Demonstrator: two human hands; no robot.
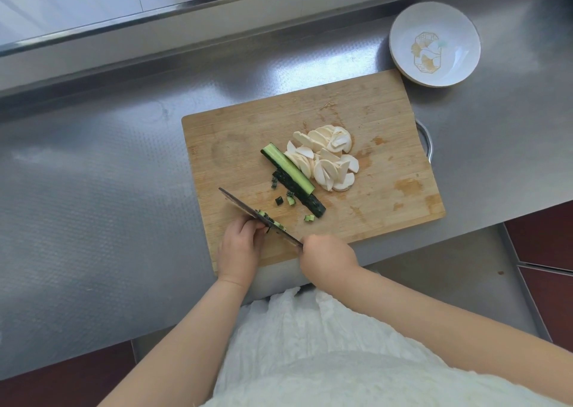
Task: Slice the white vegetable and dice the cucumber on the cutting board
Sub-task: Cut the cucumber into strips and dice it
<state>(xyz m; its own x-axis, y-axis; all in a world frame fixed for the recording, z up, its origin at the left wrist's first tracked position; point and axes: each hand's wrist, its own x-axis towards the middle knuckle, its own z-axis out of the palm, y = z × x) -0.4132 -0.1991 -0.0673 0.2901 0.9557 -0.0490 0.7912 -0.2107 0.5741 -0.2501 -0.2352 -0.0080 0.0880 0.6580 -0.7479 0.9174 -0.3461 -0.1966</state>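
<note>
My right hand point(325, 256) is wrapped around the knife handle, fingers curled tight, and the knife point(257, 215) runs away from it up and to the left, blade edge down on the cutting board point(387, 121). My left hand point(240, 245) sits right against the blade's left side, fingers curled in, knuckles at the steel; whatever cucumber piece it is pinning is hidden under my fingers, so I can't tell exactly what they pinch. Small cucumber bits point(271, 220) cling to the top of the blade right in front of my left knuckles.

Just beyond the blade, a few loose diced cubes point(290, 200) lie scattered on the wood, and one more sits a little to the right of them, ahead of my right hand. Past those, two long cucumber strips point(293, 178) lie side by side on a slant, one showing pale flesh, the other dark skin. Touching the far strip, further out from my right hand, is the pile of white vegetable slices point(328, 158), fanned and overlapping.

The board rests on a steel counter point(93, 189). Well beyond my right hand, off the board's far right corner, sits a white bowl point(434, 43) with a gold pattern inside.
</note>
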